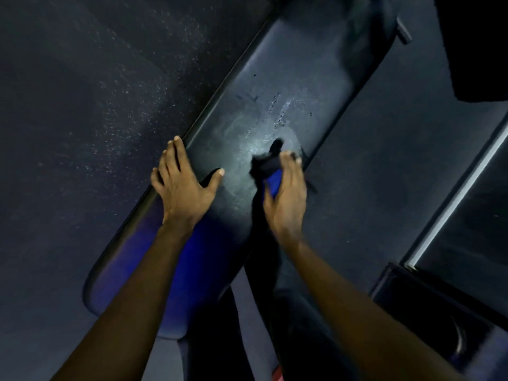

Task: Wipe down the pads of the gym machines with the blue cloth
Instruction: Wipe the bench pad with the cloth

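Observation:
A long black bench pad (277, 86) runs diagonally from the lower left to the upper right. Its middle shows wet smears and droplets. My left hand (182, 180) rests flat on the pad's left edge, fingers spread and thumb out on the surface. My right hand (286, 192) grips the bunched blue cloth (270, 176) and presses it on the pad near its right edge. Most of the cloth is hidden under my fingers.
Dark speckled rubber floor (96, 105) lies left of the bench. A metal frame bar (453, 193) with a light edge slants at the right. A dark machine part (472, 45) sits at the upper right, and a dark base (428, 306) at the lower right.

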Demonstrator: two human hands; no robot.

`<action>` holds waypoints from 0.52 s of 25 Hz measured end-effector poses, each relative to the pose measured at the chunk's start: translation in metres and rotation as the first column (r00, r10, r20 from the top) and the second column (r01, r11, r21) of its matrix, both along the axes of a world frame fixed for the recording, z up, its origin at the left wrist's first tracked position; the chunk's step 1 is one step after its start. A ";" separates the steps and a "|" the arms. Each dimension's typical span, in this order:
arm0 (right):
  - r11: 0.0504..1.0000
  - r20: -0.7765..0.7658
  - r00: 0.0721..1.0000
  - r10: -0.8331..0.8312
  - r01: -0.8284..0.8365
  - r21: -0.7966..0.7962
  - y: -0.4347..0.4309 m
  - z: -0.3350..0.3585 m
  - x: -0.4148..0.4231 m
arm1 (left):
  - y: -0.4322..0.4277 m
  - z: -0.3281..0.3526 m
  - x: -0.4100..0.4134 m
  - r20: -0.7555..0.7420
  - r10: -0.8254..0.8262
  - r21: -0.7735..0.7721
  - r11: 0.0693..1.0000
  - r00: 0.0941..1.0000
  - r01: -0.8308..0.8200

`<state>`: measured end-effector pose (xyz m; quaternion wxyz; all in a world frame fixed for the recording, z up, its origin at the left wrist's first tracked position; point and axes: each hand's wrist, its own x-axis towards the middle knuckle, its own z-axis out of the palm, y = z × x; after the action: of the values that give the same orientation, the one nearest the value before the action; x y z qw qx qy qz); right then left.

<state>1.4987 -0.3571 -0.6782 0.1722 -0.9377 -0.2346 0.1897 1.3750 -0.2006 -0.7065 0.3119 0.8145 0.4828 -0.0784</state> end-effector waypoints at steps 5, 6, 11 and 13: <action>0.978 -0.101 0.991 -0.091 0.108 0.177 -0.030 -0.011 0.024 | -0.010 -0.002 0.012 -0.120 -0.011 0.133 0.991 0.993 0.027; 0.961 -0.090 0.977 -0.193 0.207 0.185 -0.025 -0.015 0.037 | -0.010 -0.003 0.012 -0.136 -0.006 0.143 0.989 0.991 0.026; 0.906 -0.169 0.920 -0.355 0.383 0.180 -0.025 -0.008 -0.005 | -0.009 0.002 0.023 -0.067 0.013 0.038 0.999 0.998 -0.011; 0.895 -0.214 0.908 -0.361 0.401 0.194 -0.034 -0.008 -0.021 | -0.006 0.005 0.033 -0.049 0.031 0.006 1.000 0.998 -0.031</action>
<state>1.4779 -0.3908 -0.6865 0.3348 -0.9187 -0.0506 0.2035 1.4082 -0.2070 -0.7019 0.2989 0.8057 0.5029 -0.0923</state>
